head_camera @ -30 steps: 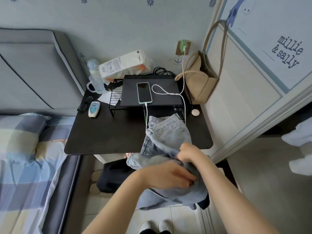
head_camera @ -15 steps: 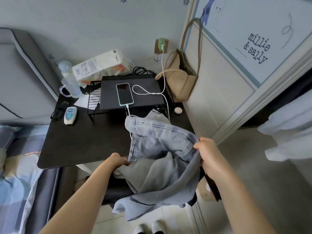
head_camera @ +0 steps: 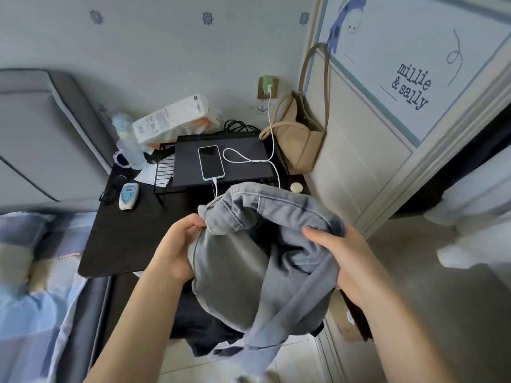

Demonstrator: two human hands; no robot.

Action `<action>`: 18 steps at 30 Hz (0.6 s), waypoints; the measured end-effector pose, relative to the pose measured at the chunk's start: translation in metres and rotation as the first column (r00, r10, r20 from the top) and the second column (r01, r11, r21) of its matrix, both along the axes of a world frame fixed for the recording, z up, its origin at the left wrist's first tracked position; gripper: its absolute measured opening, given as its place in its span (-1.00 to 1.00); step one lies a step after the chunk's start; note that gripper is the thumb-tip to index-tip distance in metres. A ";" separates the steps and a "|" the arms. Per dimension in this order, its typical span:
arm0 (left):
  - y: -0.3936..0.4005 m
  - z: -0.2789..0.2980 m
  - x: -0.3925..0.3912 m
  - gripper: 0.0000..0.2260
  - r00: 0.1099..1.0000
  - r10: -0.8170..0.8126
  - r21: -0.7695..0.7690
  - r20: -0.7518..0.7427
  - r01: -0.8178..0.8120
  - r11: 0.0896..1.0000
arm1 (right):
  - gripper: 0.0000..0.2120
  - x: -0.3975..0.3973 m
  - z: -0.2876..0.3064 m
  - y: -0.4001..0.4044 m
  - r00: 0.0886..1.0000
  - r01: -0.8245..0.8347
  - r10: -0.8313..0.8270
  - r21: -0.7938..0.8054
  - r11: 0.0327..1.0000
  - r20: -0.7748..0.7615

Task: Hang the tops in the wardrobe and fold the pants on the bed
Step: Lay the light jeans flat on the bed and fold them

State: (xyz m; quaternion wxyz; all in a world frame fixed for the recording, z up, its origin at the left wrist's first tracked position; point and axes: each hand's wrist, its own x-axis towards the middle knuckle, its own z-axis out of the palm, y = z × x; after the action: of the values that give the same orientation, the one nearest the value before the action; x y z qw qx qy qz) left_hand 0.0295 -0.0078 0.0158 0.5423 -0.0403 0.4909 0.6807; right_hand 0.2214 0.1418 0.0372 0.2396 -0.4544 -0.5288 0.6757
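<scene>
We've got the jeans (head_camera: pixel 265 252) bunched at centre frame, left hand (head_camera: pixel 177 244) pinching the waistband, right hand (head_camera: pixel 343 258) clutching denim, so let's find both waistband corners first.

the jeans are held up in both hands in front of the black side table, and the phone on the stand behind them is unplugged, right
Not quite. The head view shows the phone plugged into a white charging cable. The rest holds: the left hand and right hand hold the jeans before the black side table.
</scene>
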 end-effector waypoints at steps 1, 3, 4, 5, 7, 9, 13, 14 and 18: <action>-0.006 0.006 0.005 -0.68 1.000 -0.002 0.030 -0.030 0.002 1.000 | -0.84 0.001 0.007 -0.001 0.999 -0.023 0.024 0.037 0.999 -0.041; -0.019 0.027 0.024 -0.70 0.995 0.062 0.120 -0.073 -0.053 0.991 | -0.71 0.000 0.021 -0.004 0.997 -0.035 0.036 0.010 0.999 -0.061; -0.028 0.040 0.033 -0.75 0.990 0.093 0.144 -0.106 -0.077 0.987 | -0.58 0.000 0.029 -0.006 0.996 -0.054 0.052 -0.031 0.998 -0.079; -0.037 0.049 0.040 -0.79 0.980 0.131 0.147 -0.149 -0.109 0.983 | -0.42 -0.003 0.034 -0.007 0.993 -0.092 0.086 -0.066 0.994 -0.084; -0.057 0.063 0.051 -0.84 0.937 0.227 0.185 -0.267 -0.182 0.966 | -0.21 -0.005 0.043 -0.014 0.986 -0.153 0.142 -0.132 0.979 -0.090; -0.075 0.079 0.064 -0.87 0.867 0.308 0.199 -0.392 -0.247 0.948 | -0.30 -0.007 0.049 -0.025 0.966 -0.240 0.210 -0.221 0.945 -0.152; -0.129 0.091 0.093 -0.76 0.697 0.530 0.240 -0.483 -0.476 0.846 | -0.60 -0.014 0.065 -0.060 0.886 -0.451 0.385 -0.288 0.845 -0.258; -0.139 0.093 0.100 -0.76 0.668 0.568 0.227 -0.480 -0.531 0.816 | -0.66 -0.016 0.069 -0.068 0.864 -0.489 0.411 -0.290 0.823 -0.291; -0.195 0.093 0.131 -0.89 0.479 0.743 0.249 -0.466 -0.735 0.630 | -0.75 -0.026 0.086 -0.114 0.753 -0.649 0.584 -0.196 0.735 -0.304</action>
State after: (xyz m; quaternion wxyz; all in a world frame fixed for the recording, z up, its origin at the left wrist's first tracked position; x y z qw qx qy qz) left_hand 0.1608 -0.2028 0.1085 0.0392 -0.0545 0.5488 0.8333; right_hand 0.1959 0.0275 0.1230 -0.0110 -0.2036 -0.5149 0.8327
